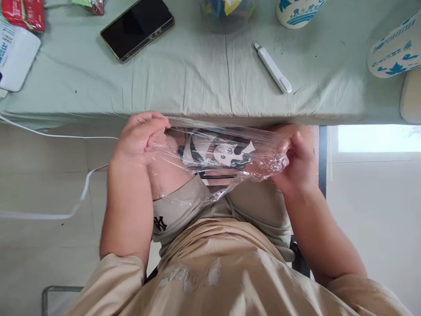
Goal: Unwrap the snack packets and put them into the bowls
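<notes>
A clear plastic bag (226, 151) with a black and white cartoon print hangs stretched between my two hands, over my lap and just below the table's front edge. My left hand (138, 138) pinches the bag's left end, fingers closed on the film. The right end is gripped by my right hand (297, 164), where the plastic is bunched and crinkled. I cannot tell whether anything is inside the bag.
The table (197, 87) under a pale green cloth carries a black phone (137, 27), a white pen-shaped tool (272, 68), two blue-and-white paper cups (297, 11) (396, 48), a white device (15, 59) and red packets (24, 13). A white cable (66, 210) hangs at left.
</notes>
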`<state>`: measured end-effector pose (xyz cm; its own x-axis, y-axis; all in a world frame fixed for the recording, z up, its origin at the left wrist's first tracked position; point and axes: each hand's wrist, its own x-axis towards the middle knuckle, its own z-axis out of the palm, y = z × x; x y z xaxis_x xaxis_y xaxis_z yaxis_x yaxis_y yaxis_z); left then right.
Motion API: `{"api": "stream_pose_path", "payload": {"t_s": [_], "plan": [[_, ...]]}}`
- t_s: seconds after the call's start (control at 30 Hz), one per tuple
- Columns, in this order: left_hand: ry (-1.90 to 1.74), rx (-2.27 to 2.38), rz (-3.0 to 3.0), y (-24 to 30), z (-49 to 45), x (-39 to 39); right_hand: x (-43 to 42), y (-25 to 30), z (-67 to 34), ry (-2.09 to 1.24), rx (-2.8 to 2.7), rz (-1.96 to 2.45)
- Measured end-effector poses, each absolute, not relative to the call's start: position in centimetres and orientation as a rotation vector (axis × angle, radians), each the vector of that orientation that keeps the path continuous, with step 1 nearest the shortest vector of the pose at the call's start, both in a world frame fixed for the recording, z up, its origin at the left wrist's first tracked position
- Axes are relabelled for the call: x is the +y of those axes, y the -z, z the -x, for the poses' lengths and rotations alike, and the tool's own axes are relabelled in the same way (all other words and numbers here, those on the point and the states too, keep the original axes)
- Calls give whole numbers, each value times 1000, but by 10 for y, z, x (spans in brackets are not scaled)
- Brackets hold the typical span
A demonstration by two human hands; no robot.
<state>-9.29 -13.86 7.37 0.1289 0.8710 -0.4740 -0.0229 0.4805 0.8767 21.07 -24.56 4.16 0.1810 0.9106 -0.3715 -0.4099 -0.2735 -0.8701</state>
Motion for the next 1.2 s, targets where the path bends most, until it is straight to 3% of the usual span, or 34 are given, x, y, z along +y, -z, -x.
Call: {"api": "stream_pose_path", "payload": {"t_s": [0.23,0.6,0.83,1.03,1.2], "plan": [[-884,1262,-601,-57,105,-148,-245,-34,-171,-1663,-580,1145],[-1172,1195,-559,-53,116,-155,-260,-39,-194,-1353,-628,1297],[-957,1227,-610,-54,108,-168,-256,-40,-191,-1730,-505,1176],[-973,1324,-577,-65,94,-167,-268,-63,-195,-1686,-760,1194],[-1049,1225,-520,-64,96,-168,-283,-68,-203,-1412,-724,1347]]}}
